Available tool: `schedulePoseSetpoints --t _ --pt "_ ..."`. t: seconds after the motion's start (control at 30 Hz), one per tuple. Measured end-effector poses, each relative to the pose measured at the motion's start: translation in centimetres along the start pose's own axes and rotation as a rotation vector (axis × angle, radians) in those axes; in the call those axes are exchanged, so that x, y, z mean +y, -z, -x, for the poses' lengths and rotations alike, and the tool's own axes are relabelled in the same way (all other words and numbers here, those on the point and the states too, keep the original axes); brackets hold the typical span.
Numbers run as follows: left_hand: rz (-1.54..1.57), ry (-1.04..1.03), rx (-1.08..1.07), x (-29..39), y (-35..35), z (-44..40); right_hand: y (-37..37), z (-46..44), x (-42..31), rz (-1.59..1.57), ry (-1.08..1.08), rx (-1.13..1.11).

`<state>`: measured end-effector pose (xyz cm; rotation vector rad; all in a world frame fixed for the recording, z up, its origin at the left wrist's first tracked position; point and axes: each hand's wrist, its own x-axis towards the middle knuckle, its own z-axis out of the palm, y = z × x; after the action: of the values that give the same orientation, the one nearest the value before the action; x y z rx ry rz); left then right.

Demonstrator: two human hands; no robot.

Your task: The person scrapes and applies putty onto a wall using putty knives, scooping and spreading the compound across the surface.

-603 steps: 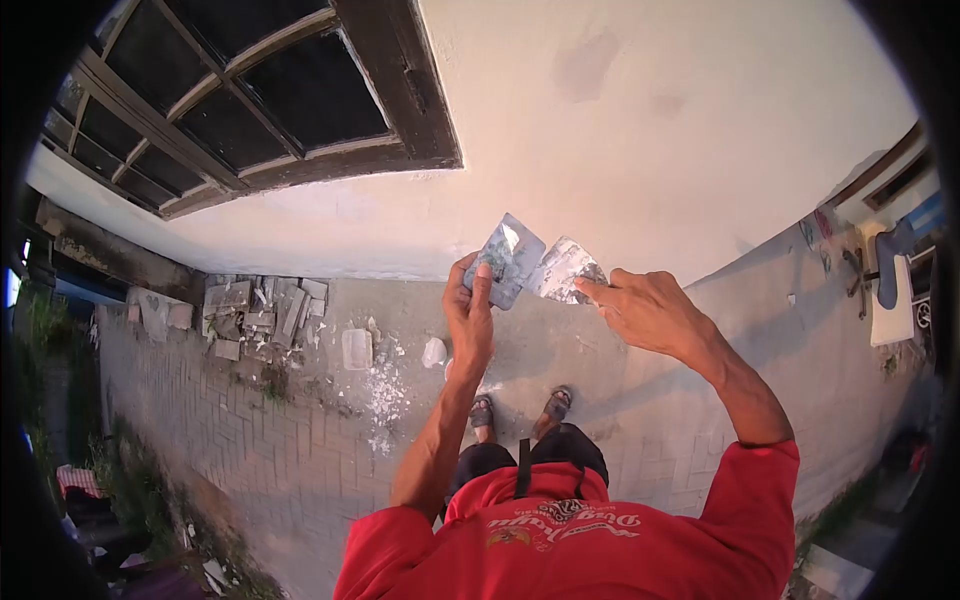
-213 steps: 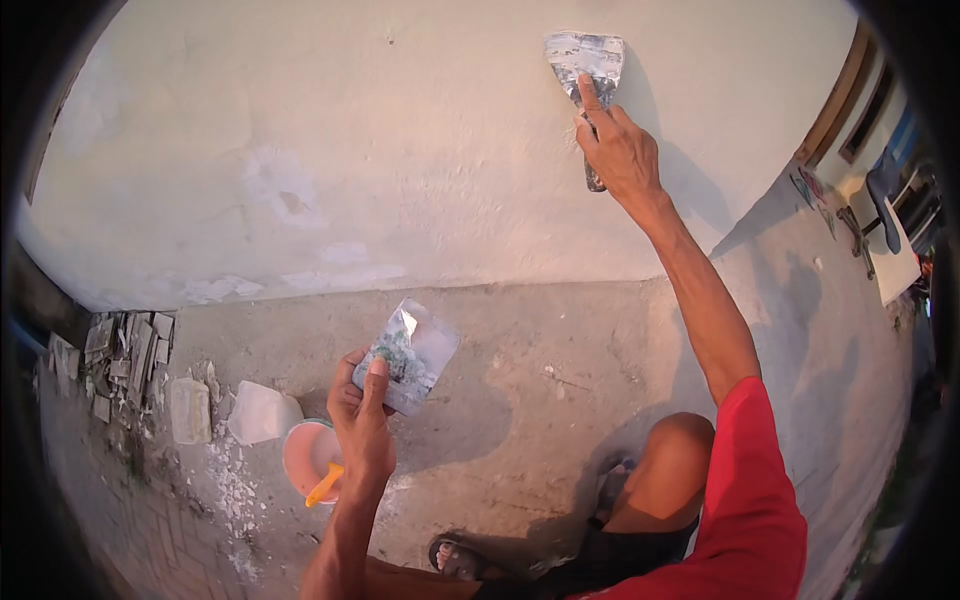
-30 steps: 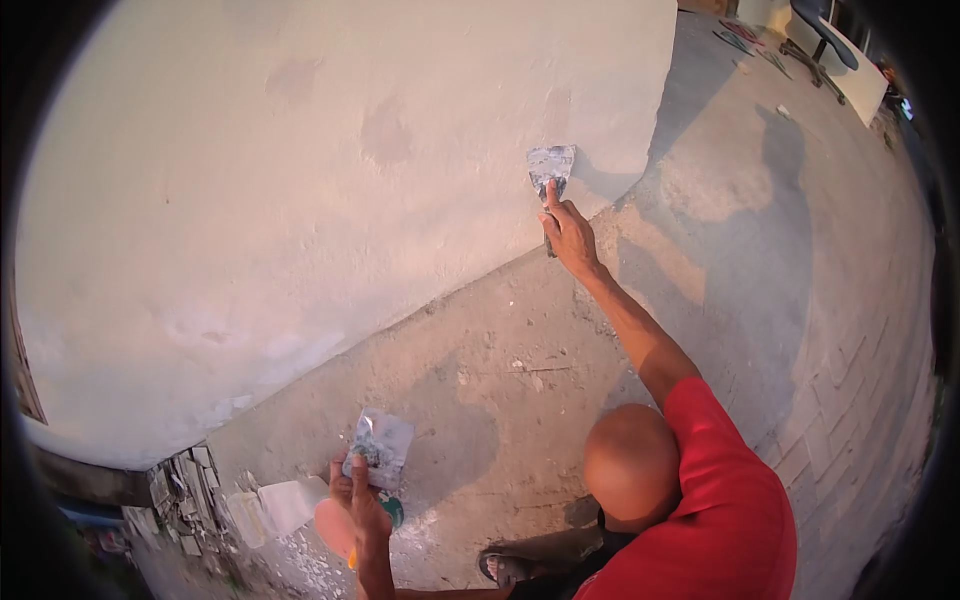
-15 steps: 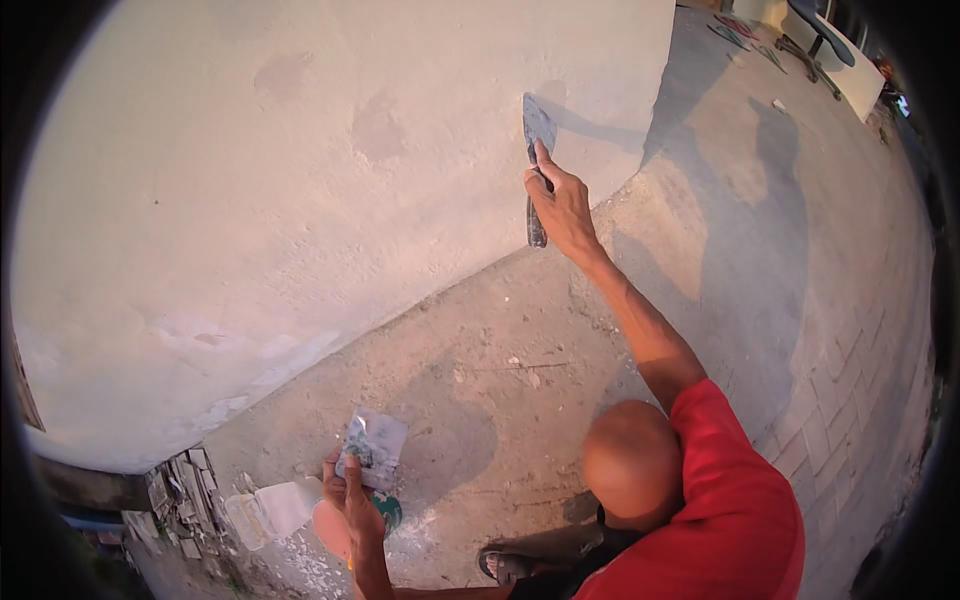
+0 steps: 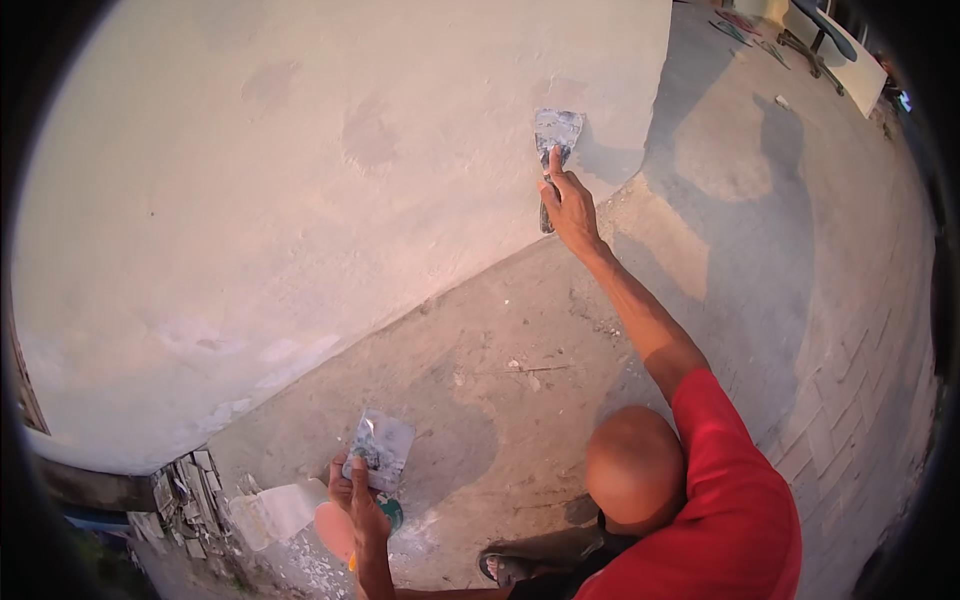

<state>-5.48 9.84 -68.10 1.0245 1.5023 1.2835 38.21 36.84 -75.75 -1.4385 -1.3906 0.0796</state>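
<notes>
My right hand (image 5: 574, 212) is closed around the dark handle of a putty knife (image 5: 558, 130), index finger stretched toward its blade. The smeared blade lies at the pale wall (image 5: 250, 200), just below a darker patch (image 5: 560, 93); whether it touches cannot be told. Low in the view, my left hand (image 5: 366, 515) grips a square, flat metal scraper (image 5: 392, 445) by its edge, with greyish smears on it. Behind that hand sit a pinkish round thing (image 5: 334, 530) and a green container (image 5: 390, 512), both partly hidden.
Broken strips of debris (image 5: 190, 495) and a whitish sheet (image 5: 280, 512) lie by the wall's left base. My knee (image 5: 635, 460) and sandalled foot (image 5: 500, 566) are on the right of the concrete ground (image 5: 500, 370). A chair base (image 5: 812, 60) stands at far right.
The putty knife has turned so its blade shows its broad face, and it has shifted slightly right and down. My left hand with the scraper has hardly moved.
</notes>
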Motion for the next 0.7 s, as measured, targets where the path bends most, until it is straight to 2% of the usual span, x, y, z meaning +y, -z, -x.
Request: schedulePoseSetpoints --t 0.03,0.07,0.1,0.2,0.27,0.4,0.47,0.5,0.57,0.6,0.67,0.7 --pt "-0.011 0.009 -0.006 -0.3 0.2 -0.1 0.4 1.3 0.0 0.026 -0.100 -0.120" --pt "-0.023 0.014 -0.014 -0.3 0.2 -0.3 1.3 2.3 0.1 0.028 -0.100 -0.114" --pt "-0.024 0.009 -0.016 0.1 0.0 -0.2 1.9 3.3 0.7 -0.068 -0.082 -0.060" --pt "-0.038 0.055 -0.010 0.7 -0.5 -0.2 5.3 1.1 -3.5 -0.324 -0.371 -0.023" --pt "-0.011 0.020 -0.039 -0.1 0.0 -0.3 6.9 -2.4 -5.6 -0.701 -0.565 0.113" --pt "0.020 -0.006 -0.021 -0.5 -0.1 -0.4 5.3 -4.4 -7.8 -0.503 -0.575 -0.019" --pt "0.015 -0.022 -0.010 -0.1 -0.4 -0.3 2.6 -2.5 -8.4 -0.284 -0.179 -0.009" --pt "0.014 -0.021 -0.011 -0.1 -0.6 -0.2 1.5 -1.6 -8.6 -0.266 -0.147 -0.038" --pt "0.022 0.014 -0.003 0.2 -0.6 0.0 1.6 0.7 -9.1 -0.275 -0.160 -0.180" --pt "0.025 0.010 -0.003 0.3 -0.8 -0.1 2.2 1.6 -9.0 -0.275 -0.156 -0.178" --pt "0.054 -0.010 0.000 0.3 -0.8 -0.2 3.2 3.1 -7.9 -0.184 -0.260 -0.368" --pt "0.057 -0.014 0.010 0.3 -0.7 -0.3 3.4 3.1 -7.0 -0.183 -0.245 -0.294"
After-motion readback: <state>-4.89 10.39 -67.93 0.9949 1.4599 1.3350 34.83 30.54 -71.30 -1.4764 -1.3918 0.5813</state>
